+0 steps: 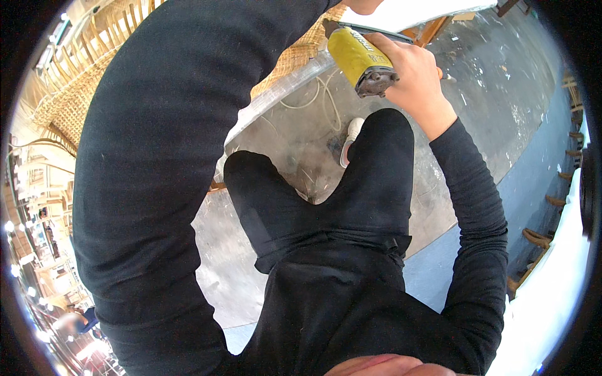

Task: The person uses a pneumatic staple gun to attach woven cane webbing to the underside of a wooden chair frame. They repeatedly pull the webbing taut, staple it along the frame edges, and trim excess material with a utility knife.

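Note:
My right hand (417, 78) is closed round the grip of a nail gun (359, 57). The tool has a fat yellow cylinder with a dark, scuffed cap facing me, and its dark nose points away towards the top edge. A long dark bar runs behind the cylinder, partly covered by my fingers. My left arm reaches far forward across the left side. Only a sliver of my left hand (362, 5) shows at the top edge, close to the nose of the nail gun. Its fingers are cut off by the picture's edge.
Woven cane furniture (69, 103) with thin wooden rods stands at the left. A white surface (414, 14) lies at the top, beside a wooden piece (433, 30). A pale hose (327, 100) loops over the grey floor (501, 81). Curved wooden legs (538, 238) line the right.

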Available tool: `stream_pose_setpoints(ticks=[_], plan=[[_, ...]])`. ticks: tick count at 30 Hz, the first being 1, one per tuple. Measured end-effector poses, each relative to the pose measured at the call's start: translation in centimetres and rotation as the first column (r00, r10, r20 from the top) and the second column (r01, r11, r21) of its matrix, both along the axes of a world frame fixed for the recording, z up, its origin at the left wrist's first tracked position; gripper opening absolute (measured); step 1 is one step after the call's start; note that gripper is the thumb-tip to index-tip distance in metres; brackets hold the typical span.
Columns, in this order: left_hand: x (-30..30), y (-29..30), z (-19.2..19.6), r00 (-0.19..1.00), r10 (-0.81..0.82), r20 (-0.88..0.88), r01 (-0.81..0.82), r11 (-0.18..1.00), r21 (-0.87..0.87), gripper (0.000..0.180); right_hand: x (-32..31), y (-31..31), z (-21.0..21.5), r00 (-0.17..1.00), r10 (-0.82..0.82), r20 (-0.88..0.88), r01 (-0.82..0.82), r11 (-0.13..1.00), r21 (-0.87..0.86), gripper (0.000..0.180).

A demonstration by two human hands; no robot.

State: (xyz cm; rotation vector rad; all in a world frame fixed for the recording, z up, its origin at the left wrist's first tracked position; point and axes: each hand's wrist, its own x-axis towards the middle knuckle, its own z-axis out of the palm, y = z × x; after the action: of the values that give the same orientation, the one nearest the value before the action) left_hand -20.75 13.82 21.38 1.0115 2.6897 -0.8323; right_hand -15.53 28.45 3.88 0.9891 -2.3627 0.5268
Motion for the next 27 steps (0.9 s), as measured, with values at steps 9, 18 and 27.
stream_pose_setpoints(ticks=[9,18,27], plan=[[0.1,-0.1,0.0,0.995,-0.102,0.011,0.103,0.992,-0.078,0.030,0.3,-0.7,0.1,0.999,0.016,-0.039,-0.016,1.000,-0.010,0.049],[1.3,0.7,0.2,0.996,0.094,0.001,-0.094,0.995,0.023,0.031,0.2,0.0,0.2,1.000,0.026,0.007,-0.026,1.000,0.010,0.056],[0.3,-0.1,0.9,0.993,-0.088,0.076,0.100,0.981,-0.165,0.028,1.7,0.1,-1.1,0.994,-0.005,0.109,0.019,0.992,-0.124,0.056]])
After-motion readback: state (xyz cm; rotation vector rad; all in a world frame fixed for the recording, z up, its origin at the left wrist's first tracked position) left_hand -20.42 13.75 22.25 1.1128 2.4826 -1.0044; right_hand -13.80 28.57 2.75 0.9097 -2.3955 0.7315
